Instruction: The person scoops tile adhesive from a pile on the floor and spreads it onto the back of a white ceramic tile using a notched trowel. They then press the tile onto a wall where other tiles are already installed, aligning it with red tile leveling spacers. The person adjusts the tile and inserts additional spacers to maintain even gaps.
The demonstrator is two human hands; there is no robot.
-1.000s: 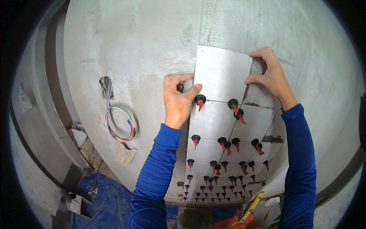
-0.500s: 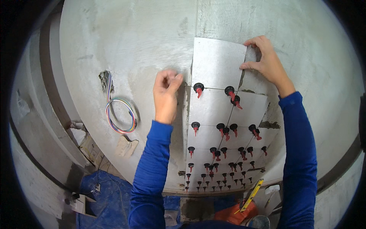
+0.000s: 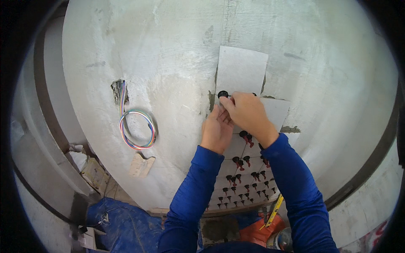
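Observation:
A light grey square tile [image 3: 242, 69] tops a column of tiles on the wall. At its lower left corner is a tile levelling clip [image 3: 222, 94] with a round black cap. My right hand [image 3: 253, 116] is closed around this clip's lower part, and its fingers hide the handle. Just below, my left hand [image 3: 218, 131] is loosely cupped with the palm up, its fingertips close under the right hand. I see nothing plainly held in it. Another black cap shows behind my right knuckles. Lower down, several black clips with red handles [image 3: 246, 138] sit along the tile joints.
Coloured wires [image 3: 137, 128] hang coiled from a wall hole [image 3: 117, 90]. A notched tan piece [image 3: 141, 165] is on the wall below them. Near the floor are a yellow spirit level [image 3: 276, 208], an orange-red bag [image 3: 263, 232], a bucket [image 3: 284, 240] and blue sheeting [image 3: 126, 219].
My right hand has left the top tile's right edge and come down left to the corner clip. My left hand has moved right and down, and its fingers have loosened.

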